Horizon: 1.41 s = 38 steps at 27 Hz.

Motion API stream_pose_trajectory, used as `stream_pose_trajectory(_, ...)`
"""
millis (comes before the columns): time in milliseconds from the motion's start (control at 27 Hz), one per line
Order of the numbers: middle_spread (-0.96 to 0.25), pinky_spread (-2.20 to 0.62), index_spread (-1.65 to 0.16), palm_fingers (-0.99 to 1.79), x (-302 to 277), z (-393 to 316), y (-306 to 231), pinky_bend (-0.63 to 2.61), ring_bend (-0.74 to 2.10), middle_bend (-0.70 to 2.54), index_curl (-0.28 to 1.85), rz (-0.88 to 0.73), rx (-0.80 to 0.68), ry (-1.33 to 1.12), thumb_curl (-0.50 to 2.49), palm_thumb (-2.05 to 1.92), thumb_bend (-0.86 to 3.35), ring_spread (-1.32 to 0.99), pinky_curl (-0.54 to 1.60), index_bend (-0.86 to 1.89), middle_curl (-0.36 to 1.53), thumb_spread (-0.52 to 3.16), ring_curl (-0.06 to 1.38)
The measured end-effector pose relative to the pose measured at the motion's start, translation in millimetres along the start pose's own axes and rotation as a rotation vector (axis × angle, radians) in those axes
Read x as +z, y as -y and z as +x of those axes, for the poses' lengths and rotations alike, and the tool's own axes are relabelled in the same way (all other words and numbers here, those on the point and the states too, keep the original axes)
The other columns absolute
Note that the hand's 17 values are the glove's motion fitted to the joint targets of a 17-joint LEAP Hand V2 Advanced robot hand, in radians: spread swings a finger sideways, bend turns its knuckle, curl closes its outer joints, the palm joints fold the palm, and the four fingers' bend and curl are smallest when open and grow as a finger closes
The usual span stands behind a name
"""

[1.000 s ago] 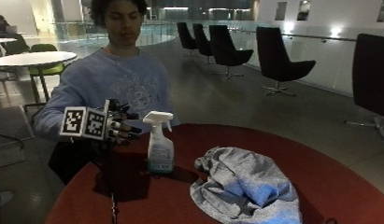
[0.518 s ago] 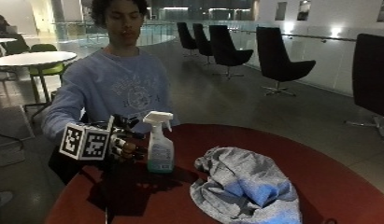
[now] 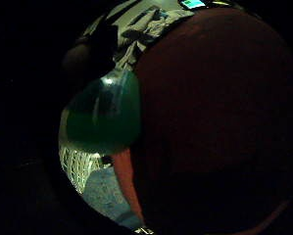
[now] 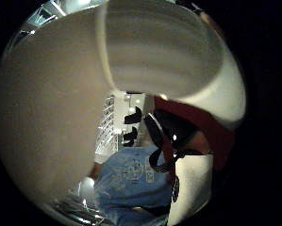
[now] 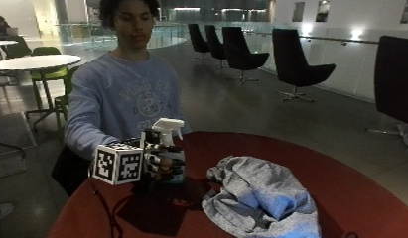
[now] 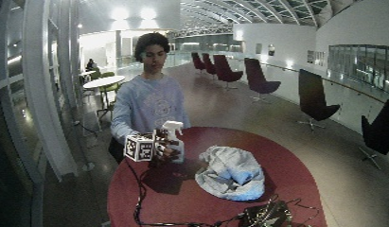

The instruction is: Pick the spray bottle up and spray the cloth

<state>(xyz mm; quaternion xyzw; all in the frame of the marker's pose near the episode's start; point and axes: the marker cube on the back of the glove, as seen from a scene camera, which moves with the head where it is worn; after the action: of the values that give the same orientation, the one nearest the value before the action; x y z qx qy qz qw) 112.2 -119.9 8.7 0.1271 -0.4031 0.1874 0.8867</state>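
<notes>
We have our right hand (image 5: 163, 166) wrapped around the upright spray bottle (image 5: 168, 148), with the cloth (image 5: 263, 198) lying at about four o'clock of it on the bench (image 5: 362, 198).

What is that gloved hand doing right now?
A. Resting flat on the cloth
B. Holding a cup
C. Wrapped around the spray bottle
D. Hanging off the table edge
C: the gloved right hand has its fingers curled round the spray bottle, which stands on the red table beside the cloth.
</notes>
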Motion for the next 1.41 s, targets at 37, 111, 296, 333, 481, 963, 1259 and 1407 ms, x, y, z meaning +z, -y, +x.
stream_pose_trajectory(37,-0.01,0.19,-0.39,0.59,1.4,-0.2,3.1,0.34,0.44,0.28,0.2,0.011,-0.007,0.019,0.3,0.66,0.0,0.01,0.34,0.16,0.39,1.08,0.34)
stream_pose_trajectory(111,-0.02,0.19,-0.38,0.65,4.3,0.5,8.0,0.3,0.43,0.27,0.22,0.036,-0.019,0.045,0.31,0.7,0.01,0.0,0.34,0.2,0.38,1.08,0.34)
stream_pose_trajectory(296,-0.04,0.18,-0.36,0.78,8.8,3.3,13.9,0.22,0.42,0.25,0.27,0.101,-0.038,0.063,0.34,0.8,0.02,-0.02,0.32,0.23,0.38,1.04,0.33)
stream_pose_trajectory(333,-0.05,0.18,-0.36,0.81,9.3,3.3,14.5,0.2,0.42,0.25,0.28,0.115,-0.041,0.063,0.35,0.82,0.03,-0.02,0.31,0.24,0.38,1.03,0.33)
stream_pose_trajectory(481,-0.06,0.17,-0.33,0.92,10.8,2.3,16.2,0.23,0.41,0.21,0.31,0.173,-0.057,0.052,0.39,0.91,0.05,-0.04,0.32,0.24,0.38,1.0,0.33)
stream_pose_trajectory(963,-0.07,0.08,-0.29,1.09,-8.4,-21.8,33.1,0.28,0.44,0.18,0.35,0.277,-0.059,-0.047,0.48,0.98,-0.01,-0.07,0.36,0.15,0.39,0.86,0.37)
stream_pose_trajectory(1259,-0.09,0.04,-0.27,1.16,-46.5,-63.2,66.0,0.3,0.47,0.2,0.37,0.185,0.064,-0.227,0.51,0.97,-0.03,-0.07,0.37,0.15,0.4,0.81,0.38)
stream_pose_trajectory(1407,-0.09,0.03,-0.27,1.16,-59.7,-75.5,87.3,0.31,0.47,0.21,0.38,0.105,0.193,-0.306,0.53,0.95,-0.03,-0.07,0.37,0.15,0.41,0.79,0.38)
